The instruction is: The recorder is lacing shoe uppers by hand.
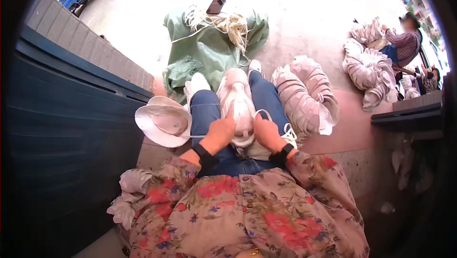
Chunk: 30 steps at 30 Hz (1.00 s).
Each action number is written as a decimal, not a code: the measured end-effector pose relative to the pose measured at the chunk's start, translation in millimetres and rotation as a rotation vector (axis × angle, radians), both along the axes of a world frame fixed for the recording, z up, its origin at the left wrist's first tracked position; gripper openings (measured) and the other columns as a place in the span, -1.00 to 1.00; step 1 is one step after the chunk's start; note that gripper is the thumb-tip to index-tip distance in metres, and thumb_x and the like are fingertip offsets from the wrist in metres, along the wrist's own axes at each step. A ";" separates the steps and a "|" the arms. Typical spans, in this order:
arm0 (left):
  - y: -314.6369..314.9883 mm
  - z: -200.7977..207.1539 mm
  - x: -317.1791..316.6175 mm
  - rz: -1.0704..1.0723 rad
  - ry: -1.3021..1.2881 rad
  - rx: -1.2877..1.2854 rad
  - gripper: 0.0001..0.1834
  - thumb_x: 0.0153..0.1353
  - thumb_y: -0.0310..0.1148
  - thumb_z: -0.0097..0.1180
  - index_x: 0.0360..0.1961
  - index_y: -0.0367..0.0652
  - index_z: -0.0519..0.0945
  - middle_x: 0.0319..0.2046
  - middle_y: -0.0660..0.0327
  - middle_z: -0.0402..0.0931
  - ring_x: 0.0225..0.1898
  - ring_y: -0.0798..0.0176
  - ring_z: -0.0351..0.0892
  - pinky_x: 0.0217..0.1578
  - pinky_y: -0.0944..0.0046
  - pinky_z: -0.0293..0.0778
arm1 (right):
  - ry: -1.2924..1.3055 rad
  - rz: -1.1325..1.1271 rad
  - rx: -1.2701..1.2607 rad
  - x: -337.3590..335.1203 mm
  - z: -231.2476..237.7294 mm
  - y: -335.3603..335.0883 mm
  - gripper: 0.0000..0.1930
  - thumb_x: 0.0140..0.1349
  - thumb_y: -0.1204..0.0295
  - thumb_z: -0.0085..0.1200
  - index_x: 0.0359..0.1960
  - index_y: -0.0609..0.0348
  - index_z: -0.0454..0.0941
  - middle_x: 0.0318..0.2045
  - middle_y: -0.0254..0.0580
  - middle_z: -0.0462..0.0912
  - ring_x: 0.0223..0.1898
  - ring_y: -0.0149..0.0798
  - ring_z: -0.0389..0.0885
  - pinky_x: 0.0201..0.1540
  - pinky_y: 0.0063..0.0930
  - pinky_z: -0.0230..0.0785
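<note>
As seen in the head view, the left hand point(222, 132) and right hand point(266, 133) meet over a stack point(235, 90) of pale hats, which lies lengthwise between the thighs. Fingers on both sides are curled in and look closed on a white cord point(263, 111); it loops up beside the right hand, though the exact pinch is hidden.

What seems done is the nesting: these hats already sit one inside another. What seems left is the cord, judging by its loose loop; no finished knot shows, and whether it passes around the hats cannot be told. A single hat point(164, 121) lies apart, by the left leg. Beside the right leg, a bent pile point(304, 97) of nested hats is untouched by either hand. Straw point(239, 33) rests on a green sack point(190, 44) beyond the feet.
</note>
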State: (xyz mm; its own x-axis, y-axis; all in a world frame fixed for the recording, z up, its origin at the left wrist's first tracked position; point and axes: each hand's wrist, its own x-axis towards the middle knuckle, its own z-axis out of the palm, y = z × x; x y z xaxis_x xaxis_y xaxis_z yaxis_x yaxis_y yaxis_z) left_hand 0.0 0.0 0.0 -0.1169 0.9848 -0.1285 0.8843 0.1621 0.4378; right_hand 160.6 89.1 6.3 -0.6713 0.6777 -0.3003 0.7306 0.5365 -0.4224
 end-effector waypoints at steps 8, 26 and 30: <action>4.3 35.8 -26.5 0.054 -0.113 0.042 -0.66 0.09 -0.15 0.03 -0.46 -0.27 0.49 -0.62 -0.02 0.46 -0.61 0.00 0.50 -0.56 0.09 0.40 | 0.185 0.022 -0.073 -2.0 42.8 32.8 -0.74 0.24 0.26 -0.24 -0.38 0.21 0.37 -0.61 0.09 0.52 -0.51 0.14 0.50 -0.47 -0.05 0.31; 44.5 55.0 -6.9 -0.069 -0.593 0.020 -0.79 0.08 -0.35 0.05 -0.52 -0.32 0.51 -0.63 -0.02 0.42 -0.61 0.06 0.42 -0.55 0.25 0.33 | 1.293 -0.715 -1.426 -6.9 72.7 93.9 -0.86 0.26 0.35 -0.15 -0.25 0.13 0.31 -0.65 -0.46 0.22 -0.60 -0.49 0.24 -0.39 -0.51 0.33; 65.6 55.2 -28.9 0.126 -0.574 0.098 -0.80 0.07 -0.31 0.03 -0.51 -0.26 0.50 -0.55 -0.03 0.44 -0.45 -0.04 0.41 -0.43 0.14 0.33 | 1.310 -0.616 -1.230 -4.5 110.4 112.5 -0.84 0.28 0.36 -0.19 -0.24 0.20 0.31 -0.65 -0.51 0.12 -0.65 -0.57 0.05 -0.58 -0.69 0.02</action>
